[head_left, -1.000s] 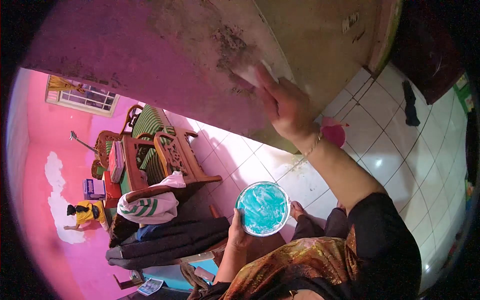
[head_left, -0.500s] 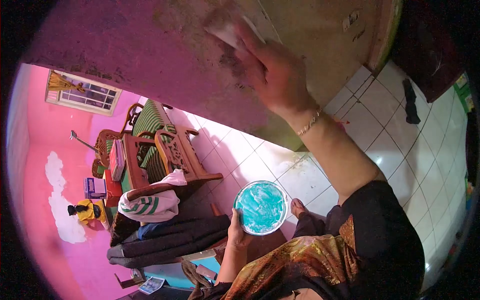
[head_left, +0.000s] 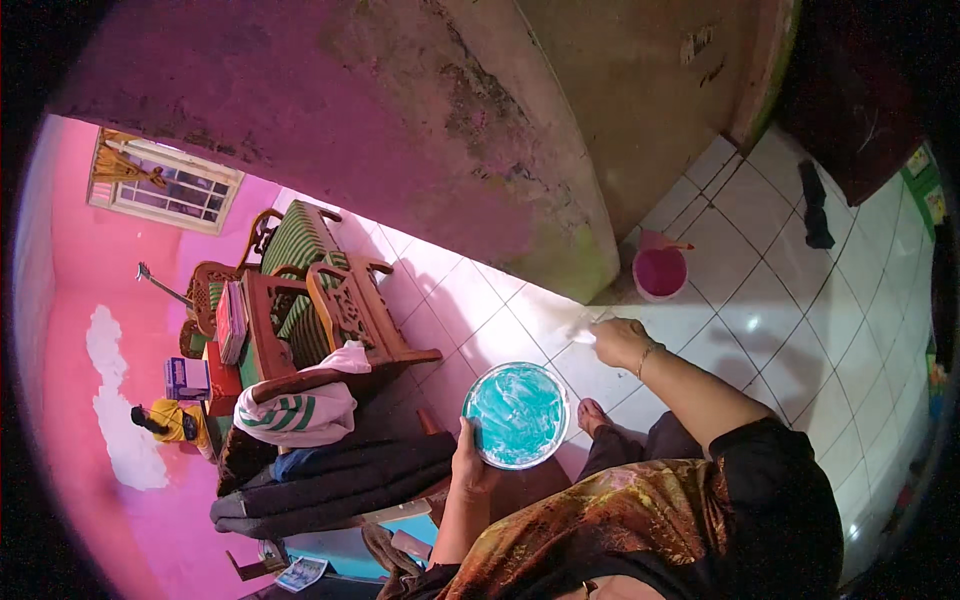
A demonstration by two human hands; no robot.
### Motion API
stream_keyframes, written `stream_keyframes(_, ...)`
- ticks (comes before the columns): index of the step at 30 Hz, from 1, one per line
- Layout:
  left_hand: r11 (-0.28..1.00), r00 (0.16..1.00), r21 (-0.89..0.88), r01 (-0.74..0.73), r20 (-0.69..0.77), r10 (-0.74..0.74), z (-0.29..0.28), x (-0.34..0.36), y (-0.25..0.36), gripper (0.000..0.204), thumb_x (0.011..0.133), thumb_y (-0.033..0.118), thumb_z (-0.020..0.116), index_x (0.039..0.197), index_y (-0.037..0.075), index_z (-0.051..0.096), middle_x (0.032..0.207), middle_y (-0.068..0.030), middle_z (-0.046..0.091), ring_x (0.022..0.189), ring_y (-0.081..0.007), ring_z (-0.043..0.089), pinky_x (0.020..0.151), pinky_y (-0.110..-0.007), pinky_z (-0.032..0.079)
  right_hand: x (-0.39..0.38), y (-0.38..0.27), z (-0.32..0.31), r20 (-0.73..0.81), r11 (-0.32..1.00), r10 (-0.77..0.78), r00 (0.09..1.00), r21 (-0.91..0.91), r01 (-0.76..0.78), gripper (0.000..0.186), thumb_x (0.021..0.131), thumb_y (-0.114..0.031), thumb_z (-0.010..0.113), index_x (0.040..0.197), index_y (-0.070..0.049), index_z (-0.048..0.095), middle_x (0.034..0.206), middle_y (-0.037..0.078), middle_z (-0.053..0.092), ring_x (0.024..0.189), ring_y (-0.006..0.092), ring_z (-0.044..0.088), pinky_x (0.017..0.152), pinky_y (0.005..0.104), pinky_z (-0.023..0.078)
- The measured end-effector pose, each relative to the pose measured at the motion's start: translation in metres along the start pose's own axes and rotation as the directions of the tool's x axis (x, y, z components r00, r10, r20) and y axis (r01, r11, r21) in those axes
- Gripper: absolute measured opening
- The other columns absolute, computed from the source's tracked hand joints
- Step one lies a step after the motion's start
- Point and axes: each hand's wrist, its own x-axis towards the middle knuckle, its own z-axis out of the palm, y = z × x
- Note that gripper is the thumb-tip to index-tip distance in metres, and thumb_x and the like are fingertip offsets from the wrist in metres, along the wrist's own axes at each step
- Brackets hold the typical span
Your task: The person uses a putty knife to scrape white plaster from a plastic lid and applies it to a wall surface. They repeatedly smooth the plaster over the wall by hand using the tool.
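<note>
My left hand grips the edge of a round turquoise plate with a pale rim, its inside smeared with white paste. Just beyond the plate, to its right, my right hand is closed around a white scraper. The scraper is blurred and its blade shape is not clear. It hangs over the tiled floor, apart from both the plate and the wall. The worn wall, pink on one face and dull olive near its corner, has dark rough patches.
A pink paint bucket with a brush-like stick on its rim stands by the wall corner. Carved wooden chairs with green cushions are on the left, near a draped dark garment. A person in yellow is farther off. A black cloth lies on the tiles.
My right hand has come down from the wall with the scraper, toward the plate. The paint bucket, hidden behind that arm before, now shows. My left hand keeps the plate nearly in place.
</note>
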Motion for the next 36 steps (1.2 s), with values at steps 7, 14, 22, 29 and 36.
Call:
stream_keyframes(7,0.987,0.998,-0.158,0.04,0.045,-0.033,-0.016,0.002,-0.002,0.058,0.097,0.048,0.04,0.133,0.004,0.041,0.131,-0.0161,0.05,0.116,-0.0304,0.053,0.099,-0.049,0.042,-0.08,-0.07,-0.145,-0.662,0.916,-0.107,0.742,0.223,0.332,0.051,0.086,-0.013,0.057,0.136,-0.013,0.045,0.089,0.022,0.061,0.082,0.0374,0.061,0.069,0.0441,0.048)
stream_keyframes(14,0.969,0.989,-0.241,0.049,0.148,-0.013,-0.036,0.019,-0.012,0.055,0.097,0.045,0.041,0.131,0.003,0.043,0.129,-0.015,0.052,0.113,-0.0301,0.055,0.098,-0.046,0.043,-0.036,-0.043,-0.149,-0.98,0.92,-0.062,0.187,0.017,0.393,0.054,0.086,-0.017,0.06,0.137,-0.014,0.045,0.084,0.017,0.057,0.07,0.0349,0.058,0.063,0.0434,0.048)
stream_keyframes(22,0.998,0.999,-0.055,-0.012,0.049,0.014,-0.01,-0.002,0.001,0.056,0.097,0.049,0.037,0.132,0.004,0.042,0.128,-0.0144,0.053,0.112,-0.0294,0.055,0.097,-0.046,0.044,-0.01,-0.101,-0.244,-0.99,0.86,-0.099,-0.101,-0.137,0.492,0.055,0.08,-0.004,0.064,0.131,-0.019,0.053,0.069,0.009,0.048,0.057,0.0257,0.052,0.051,0.0363,0.043)
stream_keyframes(29,0.996,0.986,-0.089,0.02,0.168,-0.005,-0.02,0.009,0.001,0.058,0.097,0.051,0.036,0.133,0.006,0.042,0.13,-0.0154,0.051,0.116,-0.0305,0.053,0.097,-0.048,0.044,-0.015,-0.09,-0.218,-0.99,0.885,-0.136,-0.044,-0.141,0.445,0.05,0.083,-0.02,0.062,0.131,-0.026,0.051,0.082,0.012,0.057,0.067,0.032,0.059,0.055,0.0429,0.049)
stream_keyframes(36,0.997,0.991,-0.07,0.011,0.133,-0.001,0.001,-0.001,0.006,0.06,0.096,0.053,0.037,0.133,0.005,0.041,0.129,-0.0158,0.051,0.114,-0.0319,0.054,0.095,-0.048,0.045,-0.021,-0.097,-0.247,-0.975,0.86,-0.174,-0.141,-0.22,0.46,0.053,0.079,-0.005,0.065,0.129,-0.021,0.055,0.07,0.009,0.048,0.057,0.026,0.051,0.05,0.0367,0.045)
